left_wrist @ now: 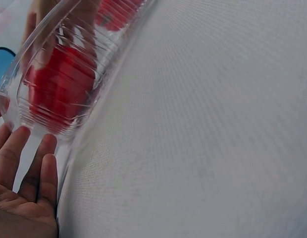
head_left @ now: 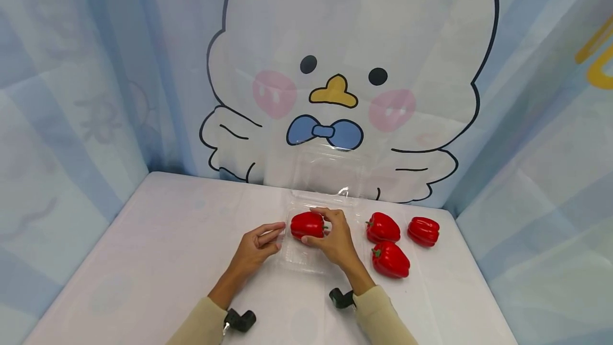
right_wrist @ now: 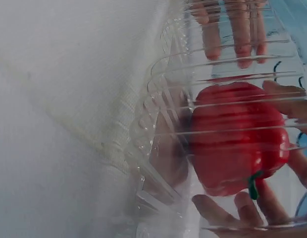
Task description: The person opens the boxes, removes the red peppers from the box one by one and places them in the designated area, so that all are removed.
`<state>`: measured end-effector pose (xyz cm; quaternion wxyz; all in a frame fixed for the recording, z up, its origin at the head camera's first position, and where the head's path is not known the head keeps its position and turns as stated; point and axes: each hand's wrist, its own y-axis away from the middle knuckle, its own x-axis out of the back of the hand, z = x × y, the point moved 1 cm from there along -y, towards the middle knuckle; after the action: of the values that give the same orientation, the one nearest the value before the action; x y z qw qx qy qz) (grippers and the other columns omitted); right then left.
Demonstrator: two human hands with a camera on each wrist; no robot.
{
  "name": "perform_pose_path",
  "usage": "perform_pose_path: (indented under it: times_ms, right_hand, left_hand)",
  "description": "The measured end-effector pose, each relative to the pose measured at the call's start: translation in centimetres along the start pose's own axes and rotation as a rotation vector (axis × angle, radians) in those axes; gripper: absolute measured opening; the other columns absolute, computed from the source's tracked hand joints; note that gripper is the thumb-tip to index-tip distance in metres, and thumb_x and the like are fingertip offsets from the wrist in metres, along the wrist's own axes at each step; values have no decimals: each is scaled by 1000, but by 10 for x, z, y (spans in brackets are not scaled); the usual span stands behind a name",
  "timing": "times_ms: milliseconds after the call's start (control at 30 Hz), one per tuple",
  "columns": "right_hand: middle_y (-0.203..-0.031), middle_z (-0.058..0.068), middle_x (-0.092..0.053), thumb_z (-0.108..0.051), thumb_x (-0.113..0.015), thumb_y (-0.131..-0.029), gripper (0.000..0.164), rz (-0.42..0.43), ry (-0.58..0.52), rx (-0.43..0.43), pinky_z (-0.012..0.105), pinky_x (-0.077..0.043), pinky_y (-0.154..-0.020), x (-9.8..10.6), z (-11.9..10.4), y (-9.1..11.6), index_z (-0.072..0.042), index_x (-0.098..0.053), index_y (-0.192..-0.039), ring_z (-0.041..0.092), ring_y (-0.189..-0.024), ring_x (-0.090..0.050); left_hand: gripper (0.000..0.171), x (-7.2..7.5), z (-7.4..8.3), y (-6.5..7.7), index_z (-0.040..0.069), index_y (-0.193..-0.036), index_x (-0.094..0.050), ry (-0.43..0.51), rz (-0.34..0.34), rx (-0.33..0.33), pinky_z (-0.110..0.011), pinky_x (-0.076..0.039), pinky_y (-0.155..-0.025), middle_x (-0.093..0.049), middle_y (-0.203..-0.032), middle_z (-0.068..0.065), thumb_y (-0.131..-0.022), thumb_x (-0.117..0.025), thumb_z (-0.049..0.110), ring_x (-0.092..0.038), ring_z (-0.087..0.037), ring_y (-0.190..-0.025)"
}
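Observation:
My right hand holds a shiny red bell pepper between thumb and fingers, inside a clear plastic clamshell box. The pepper lies on its side, its green stem toward the right. Through the ribbed wall in the right wrist view, fingertips show around the pepper. At the box's left side is my left hand. Its fingers stretch out straight, tips right at the box's rim, in the left wrist view. The clear lid stands raised at the back.
Right of the box lie three more red bell peppers: one close by, one nearer the front and one farther right. A white cloth covers the table. Behind it hangs a curtain with a cartoon bird.

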<state>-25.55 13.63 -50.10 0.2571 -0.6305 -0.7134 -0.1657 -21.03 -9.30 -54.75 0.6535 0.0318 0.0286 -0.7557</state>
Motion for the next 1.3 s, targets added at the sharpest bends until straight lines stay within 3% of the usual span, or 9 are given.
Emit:
perform_pose_path:
  times_ms: [300,667,1300]
  right_hand:
    - [-133,9,-57,-16,-94,-80,63,-7,10,-18,53,-59,-108,0,3,-2,-32,-70,-135,30,-131,-57]
    - [-131,6,-58,-13,-94,-79,65,22,1,-36,50,-61,-105,13,-5,2,-33,-70,-135,28,-131,-58]
    - [-136,4,-57,-9,-94,-79,65,62,-44,21,50,-62,-103,37,-9,11,-32,-71,-135,27,-132,-56]
  left_hand:
    - [53,-2,0,0,8,-148,-60,-10,-3,-1,-22,-53,-108,-60,-155,-11,-98,-68,-4,-54,-30,-148]
    - [52,-2,1,0,7,-148,-60,-4,-1,-1,-22,-54,-108,-59,-156,-13,-98,-69,-4,-54,-30,-148]
    - [52,-2,1,1,8,-147,-62,-16,25,15,-22,-52,-109,-61,-155,-10,-97,-70,-4,-55,-28,-147]
